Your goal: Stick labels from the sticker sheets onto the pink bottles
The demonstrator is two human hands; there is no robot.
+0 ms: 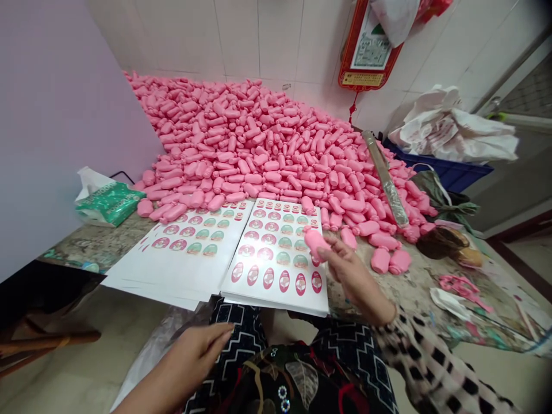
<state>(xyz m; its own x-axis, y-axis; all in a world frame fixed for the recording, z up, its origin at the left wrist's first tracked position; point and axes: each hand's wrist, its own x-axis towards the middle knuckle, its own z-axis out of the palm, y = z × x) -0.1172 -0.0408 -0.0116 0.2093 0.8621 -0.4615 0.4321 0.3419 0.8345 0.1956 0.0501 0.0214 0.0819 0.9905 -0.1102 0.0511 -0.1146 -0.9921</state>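
Note:
My right hand [350, 277] is closed around a small pink bottle [316, 241], held just above the right edge of a white sticker sheet [276, 253] with rows of red and green oval labels. A second sticker sheet [190, 253] lies to its left. My left hand [196, 353] hovers low over my lap, fingers stretched out and together, holding nothing, just below the near edge of the sheets. A huge heap of pink bottles [259, 144] covers the table behind the sheets.
A green tissue pack [110, 201] sits at the left. A long foil-wrapped roll [385, 178] lies on the heap's right side. Pink scissors [461, 286] rest on the table at right. A blue crate [448, 169] with white bags stands behind.

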